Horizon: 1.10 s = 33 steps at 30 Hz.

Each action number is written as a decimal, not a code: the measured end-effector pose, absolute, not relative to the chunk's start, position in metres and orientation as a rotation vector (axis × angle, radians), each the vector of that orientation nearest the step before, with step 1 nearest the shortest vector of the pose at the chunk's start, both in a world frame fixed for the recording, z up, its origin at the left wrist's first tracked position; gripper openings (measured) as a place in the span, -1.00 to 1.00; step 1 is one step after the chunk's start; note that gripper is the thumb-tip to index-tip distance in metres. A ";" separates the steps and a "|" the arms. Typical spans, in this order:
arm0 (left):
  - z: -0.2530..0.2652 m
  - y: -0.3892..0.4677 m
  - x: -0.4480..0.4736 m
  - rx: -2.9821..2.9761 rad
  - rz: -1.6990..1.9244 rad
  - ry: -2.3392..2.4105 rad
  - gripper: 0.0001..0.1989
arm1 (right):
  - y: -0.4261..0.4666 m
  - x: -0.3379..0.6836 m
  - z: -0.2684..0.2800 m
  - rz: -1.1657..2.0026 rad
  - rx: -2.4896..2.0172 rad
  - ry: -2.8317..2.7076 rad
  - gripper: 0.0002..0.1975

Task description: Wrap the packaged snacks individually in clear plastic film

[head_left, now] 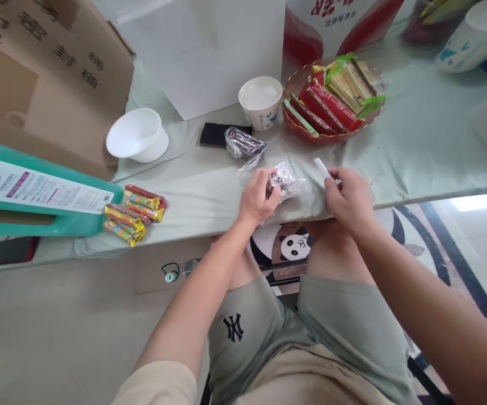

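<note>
Centre of frame, near the front edge of the cloth-covered table (197,197): a clear-wrapped packet (286,179) is held between the thumb and curled fingers of the left hand (260,197); its dark contents are partly hidden. To the right, a white strip (321,167) is pinched by the right hand (350,197). Packet judged light, film slippery, contents probably soft; best gripped by its body, not by loose film. Strip judged light, fairly stiff; best taken at one end.

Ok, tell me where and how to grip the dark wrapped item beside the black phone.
Pinch the dark wrapped item across its elongated body, probably from the near right: the black phone sits by its far left end, and the loose clear film trailing from its near side would likely make a poor hold.
</note>
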State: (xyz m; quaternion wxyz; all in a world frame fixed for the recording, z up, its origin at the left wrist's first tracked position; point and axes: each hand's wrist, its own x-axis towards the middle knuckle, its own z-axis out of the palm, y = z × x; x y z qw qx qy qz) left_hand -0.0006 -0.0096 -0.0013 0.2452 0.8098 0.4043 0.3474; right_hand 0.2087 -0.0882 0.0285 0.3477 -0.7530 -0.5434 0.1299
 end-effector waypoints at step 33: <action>-0.005 -0.005 -0.003 2.279 1.093 1.164 -0.59 | -0.085 0.213 0.035 0.119 -1.564 -1.729 -0.51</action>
